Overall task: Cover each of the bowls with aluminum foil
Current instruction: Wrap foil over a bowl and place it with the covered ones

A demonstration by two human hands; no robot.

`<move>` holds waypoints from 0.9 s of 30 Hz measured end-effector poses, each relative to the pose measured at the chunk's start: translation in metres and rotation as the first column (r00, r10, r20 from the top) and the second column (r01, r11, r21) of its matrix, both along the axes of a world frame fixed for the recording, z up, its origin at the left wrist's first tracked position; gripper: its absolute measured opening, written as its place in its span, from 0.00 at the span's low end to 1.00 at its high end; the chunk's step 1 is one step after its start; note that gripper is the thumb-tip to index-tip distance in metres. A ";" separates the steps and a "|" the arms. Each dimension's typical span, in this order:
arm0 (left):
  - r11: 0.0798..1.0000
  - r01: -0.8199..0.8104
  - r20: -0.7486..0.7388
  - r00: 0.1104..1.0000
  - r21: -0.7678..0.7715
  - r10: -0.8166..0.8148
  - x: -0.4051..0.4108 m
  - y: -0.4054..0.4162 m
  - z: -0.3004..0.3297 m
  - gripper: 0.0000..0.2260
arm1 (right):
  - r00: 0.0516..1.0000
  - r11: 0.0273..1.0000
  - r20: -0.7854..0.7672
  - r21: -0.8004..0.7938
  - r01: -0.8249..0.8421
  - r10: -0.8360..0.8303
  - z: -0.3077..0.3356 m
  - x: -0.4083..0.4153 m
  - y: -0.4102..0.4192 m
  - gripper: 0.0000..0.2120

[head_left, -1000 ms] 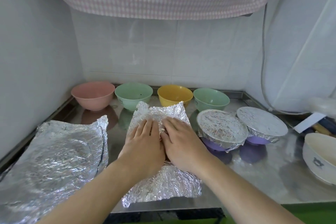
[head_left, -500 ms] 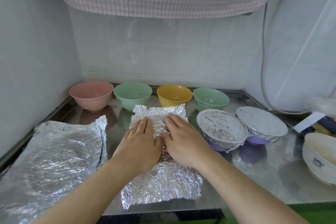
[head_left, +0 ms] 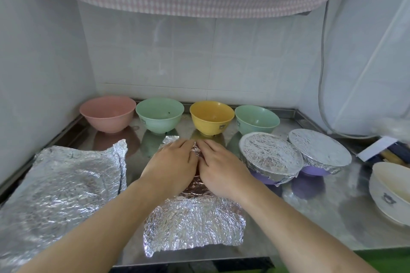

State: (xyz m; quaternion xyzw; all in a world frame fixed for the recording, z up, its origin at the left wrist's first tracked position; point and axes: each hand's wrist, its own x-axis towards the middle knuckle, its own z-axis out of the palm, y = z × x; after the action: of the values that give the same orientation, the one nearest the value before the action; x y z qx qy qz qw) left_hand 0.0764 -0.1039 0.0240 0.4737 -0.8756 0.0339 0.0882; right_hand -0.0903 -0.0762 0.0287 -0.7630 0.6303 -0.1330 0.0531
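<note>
I see both hands flat on the foil sheet point(head_left: 193, 226) at the counter's point(head_left: 310, 217) front — left hand point(head_left: 172, 167) and right hand point(head_left: 219, 169) side by side, fingers straight and pressing down. Behind them stand four uncovered bowls: pink bowl point(head_left: 108, 113), green bowl point(head_left: 159, 115), yellow bowl point(head_left: 211, 117), second green bowl point(head_left: 257, 119). Right of my hands, two purple bowls wear foil covers point(head_left: 270, 155) point(head_left: 319, 147). A spare foil pile point(head_left: 57, 188) lies left — a white bowl point(head_left: 390, 190) far right.
</note>
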 end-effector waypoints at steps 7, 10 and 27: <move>0.988 -0.105 -0.367 0.920 0.113 0.140 -0.007 0.001 0.002 0.19 | 1.000 1.000 0.018 -0.030 -0.005 0.005 0.014 0.001 0.000 0.16; 0.972 -0.126 -0.438 0.876 0.201 0.204 -0.006 -0.001 0.005 0.23 | 0.997 0.996 0.069 0.081 -0.033 0.027 0.002 -0.002 -0.005 0.09; 0.981 -0.095 -0.536 0.826 0.170 0.173 0.005 0.045 0.006 0.14 | 0.995 0.990 -0.076 -0.130 0.060 -0.071 -0.018 0.011 0.023 0.40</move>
State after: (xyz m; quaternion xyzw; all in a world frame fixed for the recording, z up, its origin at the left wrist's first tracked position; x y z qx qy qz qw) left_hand 0.0810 -0.0593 0.0299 0.5289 -0.7783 -0.1566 0.3001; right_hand -0.0797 -0.0531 0.0106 -0.7485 0.6468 -0.1439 -0.0257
